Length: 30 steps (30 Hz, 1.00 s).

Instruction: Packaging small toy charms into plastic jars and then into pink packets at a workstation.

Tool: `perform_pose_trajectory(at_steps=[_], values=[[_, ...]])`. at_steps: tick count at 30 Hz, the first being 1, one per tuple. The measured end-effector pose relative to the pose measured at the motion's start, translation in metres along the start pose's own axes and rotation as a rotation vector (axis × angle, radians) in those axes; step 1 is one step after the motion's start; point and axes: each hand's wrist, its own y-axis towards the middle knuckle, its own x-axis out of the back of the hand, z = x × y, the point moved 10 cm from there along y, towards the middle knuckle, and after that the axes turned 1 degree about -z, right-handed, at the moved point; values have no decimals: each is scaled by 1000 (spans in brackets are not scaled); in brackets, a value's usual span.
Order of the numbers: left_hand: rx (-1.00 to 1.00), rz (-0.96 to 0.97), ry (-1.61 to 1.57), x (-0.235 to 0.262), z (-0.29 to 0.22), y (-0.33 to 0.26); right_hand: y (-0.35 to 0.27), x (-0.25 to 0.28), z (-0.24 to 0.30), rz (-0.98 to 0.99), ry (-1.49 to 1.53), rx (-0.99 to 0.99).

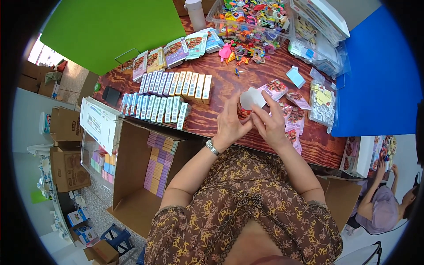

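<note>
2 hands [229, 125] [273, 127] angle inward, holding 1 white paperlike piece [253, 98] between them.

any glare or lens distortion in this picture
Head view: the bright opening at upper left looks washed out, and the white paper piece shows little surface detail; head view: fisheye distortion, with black corners and the co-worker appearing tipped sideways.

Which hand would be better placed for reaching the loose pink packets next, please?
Probably the right hand: it is beside the pink packets, whereas the left hand is farther off, nearer the standing boxes.
</note>
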Motion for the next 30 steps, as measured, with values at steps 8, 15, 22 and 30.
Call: perform_pose_trajectory(at_steps=[8,15,22,30], values=[[-110,92,12,-1,-10,-5,-4,5,-24,60,419,-368],[-148,122,123,-4,-23,-9,-18,-21,-42,89,771,-690],[-163,90,116,-1,-25,-13,6,7,-8,74,241,-367],[-161,152,260,-11,-26,-21,9,3,1,160,136,-269]])
